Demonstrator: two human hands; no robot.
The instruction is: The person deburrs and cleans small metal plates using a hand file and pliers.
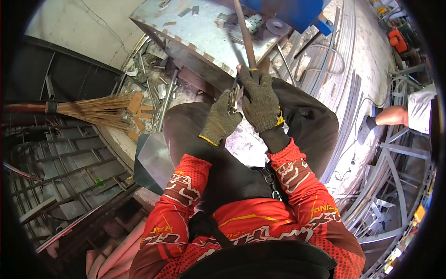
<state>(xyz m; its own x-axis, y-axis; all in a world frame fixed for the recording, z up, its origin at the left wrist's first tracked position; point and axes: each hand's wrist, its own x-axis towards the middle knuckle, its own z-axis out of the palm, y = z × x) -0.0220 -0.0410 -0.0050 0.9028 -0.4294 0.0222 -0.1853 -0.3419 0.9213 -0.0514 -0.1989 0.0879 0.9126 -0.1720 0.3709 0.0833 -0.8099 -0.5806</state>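
My left hand (pixel 220 120), in a grey-green knit glove with a yellow hem, is closed around a small metal piece (pixel 233 98) between my two hands. Its exact kind is partly hidden by the fingers. My right hand (pixel 260 100), gloved alike, sits just beside it. Its fingers point away from me and close over the near end of a long brown rod (pixel 245 35). That rod slants up across the metal-topped bench (pixel 204 35). Both hands are above my lap, between my knees.
A roll of tape (pixel 277 26) and metal scraps lie on the bench. On the left are a stick broom (pixel 95 110) and a metal grid (pixel 69 172). Long metal bars (pixel 346 121) lie on the right floor, near another person's leg (pixel 391 115) and a metal frame (pixel 395 186).
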